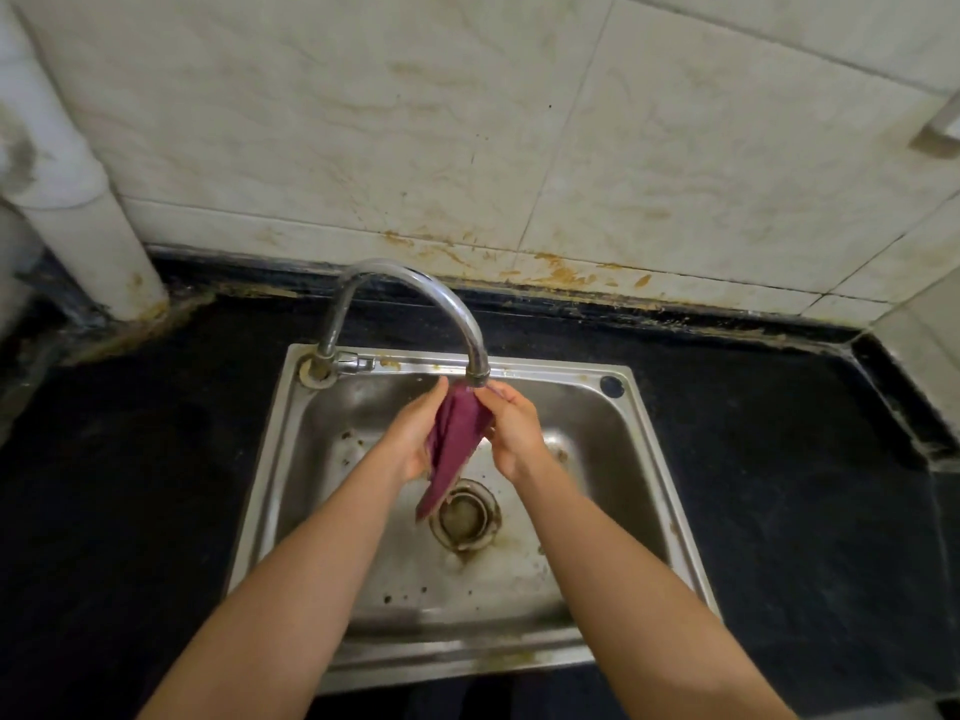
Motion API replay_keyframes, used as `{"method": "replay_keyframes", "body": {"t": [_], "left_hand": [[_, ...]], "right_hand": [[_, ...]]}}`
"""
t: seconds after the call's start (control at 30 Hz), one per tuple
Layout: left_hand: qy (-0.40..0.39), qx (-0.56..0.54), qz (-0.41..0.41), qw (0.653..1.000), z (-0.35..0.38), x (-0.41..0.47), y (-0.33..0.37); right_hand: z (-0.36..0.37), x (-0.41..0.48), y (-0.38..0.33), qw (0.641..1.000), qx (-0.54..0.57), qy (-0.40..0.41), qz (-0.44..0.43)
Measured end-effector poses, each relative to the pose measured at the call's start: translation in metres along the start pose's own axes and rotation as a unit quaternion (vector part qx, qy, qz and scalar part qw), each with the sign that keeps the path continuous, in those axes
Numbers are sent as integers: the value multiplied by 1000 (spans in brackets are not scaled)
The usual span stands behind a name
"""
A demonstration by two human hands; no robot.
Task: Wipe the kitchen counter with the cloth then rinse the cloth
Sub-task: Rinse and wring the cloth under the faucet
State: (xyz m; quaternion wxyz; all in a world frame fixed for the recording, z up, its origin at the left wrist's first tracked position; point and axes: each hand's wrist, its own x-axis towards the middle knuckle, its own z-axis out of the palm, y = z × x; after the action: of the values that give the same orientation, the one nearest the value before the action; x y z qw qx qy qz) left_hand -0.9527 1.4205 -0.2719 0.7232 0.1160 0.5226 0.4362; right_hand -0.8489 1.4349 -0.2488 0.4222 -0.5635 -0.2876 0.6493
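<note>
Both hands, left hand [410, 439] and right hand [511, 428], pinch the maroon cloth [452, 444] under the faucet [415, 298]; below them, the sink [644, 433] holds only a drain strainer [467, 517]; running water is indiscernible.

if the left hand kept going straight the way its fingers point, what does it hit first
Probably the tap spout's tip. The left hand holds the cloth with its fingers aimed up and away towards that outlet, just beyond the fingertips. Depth is unclear, so it might pass beside it to the sink's back wall.
</note>
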Motion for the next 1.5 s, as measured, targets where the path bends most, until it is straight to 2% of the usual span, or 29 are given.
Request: {"method": "replay_keyframes", "body": {"t": [0.07, 0.13, 0.23, 0.3, 0.37, 0.5, 0.6, 0.67, 0.73, 0.83, 0.9, 1.0, 1.07, 1.13, 1.2, 1.23, 1.27, 1.3, 1.33, 1.37, 1.43, 1.5], "left_hand": [[39, -6, 35, 999, -3, -1, 0], [76, -16, 59, 995, -2, -3, 1], [93, -32, 82, 992, 4, -8, 1], [134, 41, 118, 983, 3, -4, -2], [190, 95, 159, 964, 1, -2, -4], [251, 162, 168, 939, 6, 2, -5], [248, 246, 152, 924, 12, 5, -9], [243, 288, 139, 916, 10, 6, -11], [245, 305, 132, 911, 10, 9, -9], [243, 317, 129, 908, 13, 13, -1], [242, 349, 139, 895, 16, 14, 0], [260, 377, 164, 874, 19, 12, -7], [255, 366, 169, 879, 19, 11, -10], [230, 289, 173, 913, 14, 15, -6], [183, 171, 143, 957, 6, 15, 2], [157, 133, 126, 970, 1, 15, 5], [134, 119, 113, 977, -3, 14, 6], [117, 127, 104, 979, -7, 13, 7], [111, 147, 102, 978, -11, 13, 6], [116, 163, 107, 974, -14, 12, 5], [142, 152, 126, 970, -22, 10, 2], [169, 131, 151, 965, -30, 7, -1]], "right_hand": [[0, -2, 13, 994, 15, 103, 23], [-1, -8, 30, 988, 17, 131, 83], [9, -11, 45, 980, 74, 39, 180], [15, -3, 41, 973, 149, 3, 179], [22, 3, 35, 974, 165, 10, 152], [34, 3, 39, 998, -31, 18, 52], [34, 9, 45, 982, -181, 45, -6], [32, 13, 40, 972, -225, 58, -30], [31, 17, 36, 964, -259, 37, -39], [33, 27, 28, 955, -298, 10, -6], [33, 30, 31, 964, -265, 3, 27], [28, 29, 32, 986, -85, 16, 145], [20, 27, 29, 982, -18, 1, 186], [8, 30, 24, 984, -83, -9, 157], [-6, 30, 19, 966, -248, 2, 73], [-15, 34, 22, 937, -348, 9, 22], [-23, 38, 23, 891, -452, 25, -37], [-27, 40, 24, 847, -523, 37, -90], [-27, 40, 23, 832, -539, 34, -130], [-25, 38, 20, 846, -512, 14, -149], [-12, 28, 12, 923, -356, -41, -139], [-2, 24, 5, 958, -254, -70, -113]]}}
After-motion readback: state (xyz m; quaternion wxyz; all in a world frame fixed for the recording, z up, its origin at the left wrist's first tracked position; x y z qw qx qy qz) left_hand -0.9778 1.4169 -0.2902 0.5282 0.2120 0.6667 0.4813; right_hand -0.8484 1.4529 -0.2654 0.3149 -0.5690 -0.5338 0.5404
